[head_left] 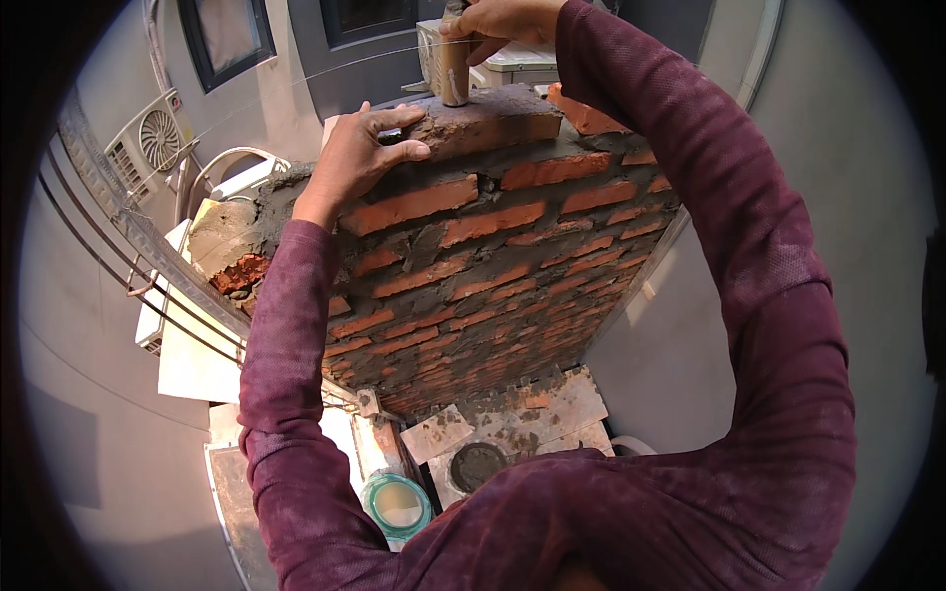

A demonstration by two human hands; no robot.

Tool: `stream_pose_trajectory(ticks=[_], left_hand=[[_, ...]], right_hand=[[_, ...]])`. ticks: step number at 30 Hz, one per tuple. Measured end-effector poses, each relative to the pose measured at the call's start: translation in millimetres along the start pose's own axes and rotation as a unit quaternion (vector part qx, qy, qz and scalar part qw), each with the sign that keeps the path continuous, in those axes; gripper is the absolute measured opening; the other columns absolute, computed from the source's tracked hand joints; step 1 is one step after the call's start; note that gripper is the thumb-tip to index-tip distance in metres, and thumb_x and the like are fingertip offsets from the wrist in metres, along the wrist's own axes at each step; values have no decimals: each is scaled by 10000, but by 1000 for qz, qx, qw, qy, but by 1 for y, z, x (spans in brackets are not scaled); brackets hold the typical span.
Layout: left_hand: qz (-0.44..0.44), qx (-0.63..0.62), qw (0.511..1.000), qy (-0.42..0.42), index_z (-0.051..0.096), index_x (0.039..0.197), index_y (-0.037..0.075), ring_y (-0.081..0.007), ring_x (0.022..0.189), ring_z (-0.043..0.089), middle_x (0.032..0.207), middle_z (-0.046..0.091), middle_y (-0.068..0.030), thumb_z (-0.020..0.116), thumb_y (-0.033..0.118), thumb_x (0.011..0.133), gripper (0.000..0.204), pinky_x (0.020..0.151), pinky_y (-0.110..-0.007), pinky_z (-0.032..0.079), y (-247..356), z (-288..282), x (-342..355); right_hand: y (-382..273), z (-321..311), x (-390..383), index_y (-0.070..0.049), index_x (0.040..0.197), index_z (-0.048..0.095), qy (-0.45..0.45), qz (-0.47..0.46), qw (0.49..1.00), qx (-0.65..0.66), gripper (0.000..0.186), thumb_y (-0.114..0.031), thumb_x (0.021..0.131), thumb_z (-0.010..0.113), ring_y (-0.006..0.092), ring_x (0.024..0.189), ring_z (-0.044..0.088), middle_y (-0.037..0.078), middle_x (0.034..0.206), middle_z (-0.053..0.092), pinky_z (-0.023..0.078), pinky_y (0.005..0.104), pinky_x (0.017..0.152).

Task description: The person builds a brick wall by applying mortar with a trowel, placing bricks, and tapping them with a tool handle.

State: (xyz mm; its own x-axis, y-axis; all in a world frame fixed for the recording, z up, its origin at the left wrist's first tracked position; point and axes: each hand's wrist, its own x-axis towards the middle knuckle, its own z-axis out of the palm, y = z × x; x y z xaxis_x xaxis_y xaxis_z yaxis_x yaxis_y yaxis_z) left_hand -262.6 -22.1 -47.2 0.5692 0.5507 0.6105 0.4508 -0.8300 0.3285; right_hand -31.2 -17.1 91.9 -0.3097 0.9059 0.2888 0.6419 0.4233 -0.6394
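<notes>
A brick (503,128) smeared with grey mortar lies on top of a red brick wall (493,225). My left hand (357,153) grips its left end, fingers over the top and thumb against the front side. Above the same brick, my right hand (507,24) is closed around a tool with a light wooden handle (454,74). The handle stands upright, its lower end at the brick's top face. The tool's other end is hidden at the upper edge of the picture. Wet grey mortar fills the joints below.
A thin string (335,67) stretches across behind the brick. Another red brick (586,110) sits to its right. Air conditioner units (158,138) stand beyond the wall. Below are a teal-rimmed bucket (398,504) and a round container of mortar (477,465). Grey walls (857,246) flank both sides.
</notes>
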Motion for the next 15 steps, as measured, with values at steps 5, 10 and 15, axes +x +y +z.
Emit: stream_pose_trajectory(ticks=[5,10,15], left_hand=[[24,11,999,31,704,1216,93,-258,1179,640,1229,683,-142,802,350,775,520,1230,-468,205,-5,3,4],[18,28,999,22,707,1214,106,-274,1169,646,1228,679,-148,797,353,778,509,1231,-476,202,-4,1,2],[22,41,999,5,678,1258,104,-267,1240,607,1272,646,-185,783,283,809,494,1241,-469,163,2,1,7]], right_hand=[[-8,-13,-2,61,1117,514,47,-5,999,-11,307,-151,937,645,296,897,698,169,1025,616,647,384,671],[-2,-9,4,56,1136,519,-44,17,998,-41,315,-157,941,642,298,886,706,177,1047,632,643,389,683],[-3,-28,8,75,1172,511,61,-4,998,5,347,-154,946,641,307,892,709,177,1060,638,641,391,705]])
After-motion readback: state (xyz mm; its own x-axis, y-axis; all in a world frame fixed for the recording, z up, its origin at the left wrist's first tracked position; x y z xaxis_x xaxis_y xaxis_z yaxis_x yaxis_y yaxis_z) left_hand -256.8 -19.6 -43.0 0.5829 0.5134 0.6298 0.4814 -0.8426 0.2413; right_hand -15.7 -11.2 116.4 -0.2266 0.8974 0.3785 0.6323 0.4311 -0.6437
